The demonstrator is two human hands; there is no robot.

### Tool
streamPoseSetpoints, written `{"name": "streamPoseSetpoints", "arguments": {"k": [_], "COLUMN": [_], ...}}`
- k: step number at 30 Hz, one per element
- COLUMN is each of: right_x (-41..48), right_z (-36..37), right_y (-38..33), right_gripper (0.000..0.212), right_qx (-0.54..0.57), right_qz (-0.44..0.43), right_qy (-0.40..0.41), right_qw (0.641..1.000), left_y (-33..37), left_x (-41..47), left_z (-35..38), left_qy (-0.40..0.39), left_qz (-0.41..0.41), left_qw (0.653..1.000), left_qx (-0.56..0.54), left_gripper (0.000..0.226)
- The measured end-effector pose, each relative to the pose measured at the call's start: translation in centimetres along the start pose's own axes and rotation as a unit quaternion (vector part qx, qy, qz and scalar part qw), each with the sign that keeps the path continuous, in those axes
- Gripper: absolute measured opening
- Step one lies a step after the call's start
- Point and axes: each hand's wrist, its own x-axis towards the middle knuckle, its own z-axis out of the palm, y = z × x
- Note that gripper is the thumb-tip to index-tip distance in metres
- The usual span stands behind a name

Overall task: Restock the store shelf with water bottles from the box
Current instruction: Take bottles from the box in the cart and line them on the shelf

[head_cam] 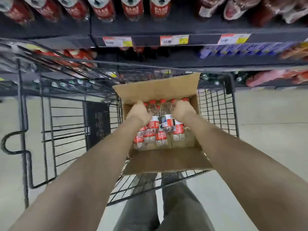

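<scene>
An open cardboard box (166, 161) sits in a black wire shopping cart (66, 124). It holds several clear water bottles (155, 124) with red caps and red-and-white labels. Both my hands reach into the box. My left hand (139, 112) curls round the neck of a bottle at the left of the cluster. My right hand (181, 109) curls round the top of a bottle at the right. Their fingertips are hidden behind the bottles. The store shelf (166, 24) ahead carries the same red-labelled bottles (131, 7) on its upper level.
Price tags (117, 41) line the shelf edge. Lower shelves hold red packs (75, 55) at left, a blue pack (241, 50) and pink packs (275, 77) at right. The box's far flap (156, 88) stands up. Pale floor lies on both sides of the cart.
</scene>
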Motion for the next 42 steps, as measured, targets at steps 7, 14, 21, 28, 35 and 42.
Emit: {"name": "streamPoseSetpoints", "arguments": {"k": [7, 14, 21, 28, 35, 42], "right_x": [6.4, 10.9, 12.4, 11.0, 7.2, 3.6], "right_z": [3.9, 7.9, 10.1, 11.0, 10.1, 5.6], "right_y": [1.7, 1.3, 1.5, 2.7, 3.6, 1.8], "right_gripper": [0.029, 0.075, 0.087, 0.077, 0.075, 0.076], "right_qx": [-0.018, -0.063, -0.064, 0.119, 0.313, 0.351], "right_qz": [0.014, 0.012, 0.083, 0.091, 0.031, -0.036], "right_qy": [-0.052, -0.114, -0.074, 0.016, 0.029, 0.078], "right_qw": [0.998, 0.991, 0.992, 0.989, 0.949, 0.933], "left_y": [-0.5, -0.7, 0.2, 0.3, -2.1, -3.6], "left_x": [5.6, 9.0, 11.2, 10.0, 6.4, 3.2], "left_z": [5.0, 8.9, 11.6, 12.8, 12.1, 7.8], "left_qy": [-0.019, -0.032, -0.045, 0.028, 0.098, 0.145], "left_qz": [-0.034, -0.050, -0.076, -0.108, -0.029, 0.014], "left_qw": [0.999, 0.998, 0.993, 0.992, 0.966, 0.943], "left_qx": [-0.032, 0.013, 0.073, -0.051, -0.238, -0.299], "left_gripper": [0.056, 0.059, 0.099, 0.080, 0.076, 0.071]}}
